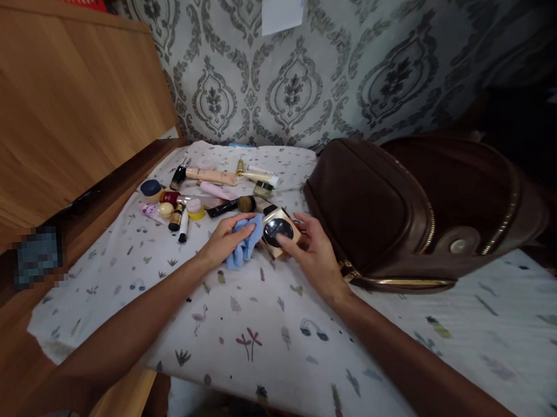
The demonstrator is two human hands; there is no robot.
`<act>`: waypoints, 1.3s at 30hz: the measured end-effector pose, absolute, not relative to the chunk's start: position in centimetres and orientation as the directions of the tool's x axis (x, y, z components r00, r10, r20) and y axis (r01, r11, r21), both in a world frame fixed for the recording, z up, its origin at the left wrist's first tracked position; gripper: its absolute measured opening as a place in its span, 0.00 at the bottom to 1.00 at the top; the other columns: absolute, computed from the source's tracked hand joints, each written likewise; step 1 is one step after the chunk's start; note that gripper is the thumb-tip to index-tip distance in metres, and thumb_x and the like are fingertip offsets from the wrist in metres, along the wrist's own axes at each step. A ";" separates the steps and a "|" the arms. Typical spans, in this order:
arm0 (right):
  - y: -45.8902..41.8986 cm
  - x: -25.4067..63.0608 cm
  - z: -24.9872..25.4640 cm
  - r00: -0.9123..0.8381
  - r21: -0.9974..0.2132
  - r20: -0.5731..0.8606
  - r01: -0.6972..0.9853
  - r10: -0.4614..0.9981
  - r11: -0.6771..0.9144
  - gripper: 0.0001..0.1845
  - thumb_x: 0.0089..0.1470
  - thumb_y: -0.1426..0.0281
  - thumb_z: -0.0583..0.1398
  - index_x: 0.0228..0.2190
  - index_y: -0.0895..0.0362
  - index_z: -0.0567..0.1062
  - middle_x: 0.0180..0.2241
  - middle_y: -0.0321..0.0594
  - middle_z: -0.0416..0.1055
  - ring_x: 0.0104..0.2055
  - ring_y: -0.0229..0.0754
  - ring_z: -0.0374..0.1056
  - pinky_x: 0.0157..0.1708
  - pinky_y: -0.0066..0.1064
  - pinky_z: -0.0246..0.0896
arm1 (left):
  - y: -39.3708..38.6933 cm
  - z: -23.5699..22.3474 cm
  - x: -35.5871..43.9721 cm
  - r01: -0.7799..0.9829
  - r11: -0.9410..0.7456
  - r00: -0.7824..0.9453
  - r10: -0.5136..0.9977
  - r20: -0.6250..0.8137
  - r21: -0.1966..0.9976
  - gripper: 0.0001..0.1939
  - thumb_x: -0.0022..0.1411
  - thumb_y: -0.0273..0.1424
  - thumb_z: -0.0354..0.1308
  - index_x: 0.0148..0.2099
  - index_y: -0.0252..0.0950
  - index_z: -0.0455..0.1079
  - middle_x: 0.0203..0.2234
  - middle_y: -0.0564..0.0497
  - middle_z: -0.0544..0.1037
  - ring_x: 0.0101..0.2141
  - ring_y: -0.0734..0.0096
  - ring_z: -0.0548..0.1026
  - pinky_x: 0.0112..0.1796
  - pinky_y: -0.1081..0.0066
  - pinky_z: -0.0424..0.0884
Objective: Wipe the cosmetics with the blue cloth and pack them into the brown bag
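Holding 1 cloth [243, 245] L hand [224, 238], 1 compact [276, 229] R [319, 259]

The cloth [243, 243] is blue, the bag [363, 206] brown.

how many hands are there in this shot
2. The left hand holds a blue cloth; the right hand grips a gold case with a round black top, beside the brown bag. No others show.

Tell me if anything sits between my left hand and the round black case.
Only the blue cloth, gripped in your left hand, lies between it and the round black case; nothing else visibly intervenes. Your right hand holds the case from the other side.
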State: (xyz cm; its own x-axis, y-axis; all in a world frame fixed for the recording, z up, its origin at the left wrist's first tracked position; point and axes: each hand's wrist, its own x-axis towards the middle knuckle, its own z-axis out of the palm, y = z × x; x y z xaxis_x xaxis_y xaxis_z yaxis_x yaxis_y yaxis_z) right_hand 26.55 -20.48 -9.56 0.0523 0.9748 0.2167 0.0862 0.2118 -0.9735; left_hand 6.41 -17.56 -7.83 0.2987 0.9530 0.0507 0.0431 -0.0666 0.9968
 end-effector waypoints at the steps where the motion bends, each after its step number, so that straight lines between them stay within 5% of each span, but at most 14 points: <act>1: -20.5 26.5 -9.6 0.062 -0.954 0.261 0.171 0.963 0.248 0.42 0.42 0.52 0.70 0.54 0.56 0.66 0.48 0.48 0.70 0.42 0.49 0.72 0.41 0.42 0.71 | -17.6 -7.9 6.4 0.050 -0.079 0.299 0.952 0.061 0.996 0.30 0.58 0.46 0.64 0.57 0.33 0.72 0.37 0.47 0.81 0.32 0.72 0.76 0.31 0.76 0.70; 4: -20.6 26.6 -9.8 0.039 -0.894 0.342 0.320 0.939 0.313 0.43 0.40 0.57 0.72 0.56 0.56 0.67 0.53 0.51 0.68 0.50 0.52 0.69 0.50 0.44 0.68 | -17.8 -7.9 6.5 0.087 -0.108 0.305 0.949 0.076 0.990 0.28 0.60 0.44 0.64 0.57 0.34 0.73 0.40 0.48 0.80 0.33 0.73 0.75 0.33 0.76 0.70; 8: -20.2 26.8 -10.3 0.002 -0.905 0.338 0.276 0.941 0.325 0.34 0.48 0.58 0.68 0.54 0.54 0.68 0.47 0.46 0.73 0.46 0.47 0.71 0.47 0.41 0.69 | -17.9 -7.7 6.5 0.112 -0.098 0.319 0.946 0.057 0.989 0.27 0.60 0.42 0.63 0.57 0.33 0.72 0.37 0.48 0.80 0.33 0.72 0.75 0.32 0.76 0.70; 12: -20.0 27.1 -10.5 0.000 -0.932 0.313 0.195 0.950 0.307 0.25 0.54 0.56 0.64 0.51 0.54 0.71 0.41 0.43 0.75 0.37 0.43 0.71 0.35 0.34 0.70 | -18.0 -7.6 6.6 0.121 -0.099 0.325 0.944 0.054 0.988 0.26 0.61 0.43 0.62 0.57 0.33 0.72 0.34 0.50 0.79 0.28 0.75 0.72 0.28 0.76 0.67; 17: -20.1 27.2 -9.9 -0.020 -0.970 0.230 0.073 0.973 0.231 0.22 0.56 0.53 0.61 0.45 0.54 0.72 0.31 0.37 0.71 0.21 0.35 0.60 0.17 0.28 0.56 | -18.0 -7.6 6.6 0.108 -0.060 0.342 0.940 0.020 0.992 0.28 0.60 0.45 0.62 0.57 0.33 0.72 0.31 0.51 0.77 0.23 0.78 0.68 0.24 0.77 0.64; 22: -20.2 27.3 -9.5 -0.019 -0.975 0.219 0.033 0.975 0.220 0.21 0.56 0.52 0.61 0.44 0.54 0.72 0.32 0.38 0.72 0.21 0.36 0.61 0.17 0.28 0.58 | -17.9 -7.5 6.7 0.076 -0.080 0.309 0.950 0.053 0.994 0.28 0.58 0.46 0.64 0.54 0.32 0.74 0.36 0.48 0.79 0.30 0.75 0.72 0.28 0.77 0.66; 39: -20.3 27.3 -9.5 -0.005 -0.980 0.198 -0.018 0.980 0.198 0.21 0.59 0.51 0.56 0.43 0.53 0.72 0.22 0.33 0.67 0.18 0.38 0.61 0.17 0.30 0.59 | -17.3 -8.2 6.4 0.022 -0.107 0.295 0.951 0.095 0.994 0.28 0.54 0.48 0.66 0.50 0.35 0.77 0.34 0.51 0.80 0.29 0.77 0.72 0.29 0.79 0.68</act>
